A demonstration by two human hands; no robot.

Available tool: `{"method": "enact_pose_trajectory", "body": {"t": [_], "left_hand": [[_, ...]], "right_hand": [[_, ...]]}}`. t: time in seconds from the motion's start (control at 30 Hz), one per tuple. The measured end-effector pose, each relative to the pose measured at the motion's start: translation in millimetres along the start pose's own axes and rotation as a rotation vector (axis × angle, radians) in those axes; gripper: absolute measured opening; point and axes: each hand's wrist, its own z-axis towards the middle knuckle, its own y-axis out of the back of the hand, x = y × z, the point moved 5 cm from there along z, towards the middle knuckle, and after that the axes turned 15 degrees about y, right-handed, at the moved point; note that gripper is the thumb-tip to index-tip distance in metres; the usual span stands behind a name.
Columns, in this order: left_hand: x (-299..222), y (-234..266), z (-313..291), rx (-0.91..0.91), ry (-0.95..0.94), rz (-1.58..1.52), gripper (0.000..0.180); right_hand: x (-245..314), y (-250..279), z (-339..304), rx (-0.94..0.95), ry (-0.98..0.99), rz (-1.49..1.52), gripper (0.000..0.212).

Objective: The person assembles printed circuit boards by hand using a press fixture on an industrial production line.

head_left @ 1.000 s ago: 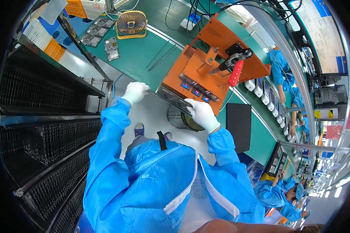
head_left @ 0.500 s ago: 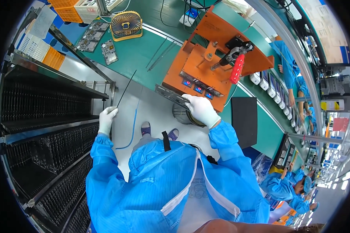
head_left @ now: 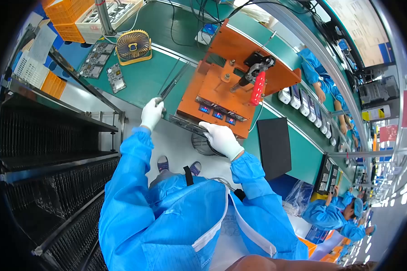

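My left hand [head_left: 152,113], in a white glove, is at the front edge of the green workbench with fingers closed round the lower end of a thin dark strip [head_left: 172,85]. The strip lies slanted over the bench, and another thin strip is beside it. My right hand [head_left: 219,139], also gloved, pinches the right end of a narrow circuit board panel [head_left: 185,124], held just in front of an orange test fixture [head_left: 224,92]. The fixture has a red-handled toggle clamp [head_left: 257,88] and small lit displays. My palm hides part of the panel.
Left stands a black slotted rack [head_left: 54,149]. Several loose circuit boards [head_left: 116,77] and a yellow fan [head_left: 134,46] sit on the bench [head_left: 140,97]. A black mat [head_left: 275,147] lies right of the fixture. Other people in blue work at the right.
My left hand has moved up and right from beside the rack to the bench, bringing the thin dark strip next to the other strip. My right hand still holds the panel. The view has shifted slightly.
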Motion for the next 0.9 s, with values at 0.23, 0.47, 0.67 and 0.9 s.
{"method": "enact_pose_trajectory", "body": {"t": [0.23,0.47,0.67,0.9], "left_hand": [[14,-11,-59,0.063,-0.480,0.577,0.024],[22,-10,-34,0.114,-0.620,0.486,0.019],[19,-14,-29,0.071,-0.622,0.727,0.018],[-2,30,-42,0.224,-0.548,0.594,0.015]], "right_hand": [[0,8,8,0.053,-0.050,0.041,0.037],[63,-34,-24,0.010,-0.018,-0.105,0.053],[75,-106,-53,0.183,0.086,-0.330,0.065],[77,12,-60,-0.005,0.004,-0.109,0.066]]}}
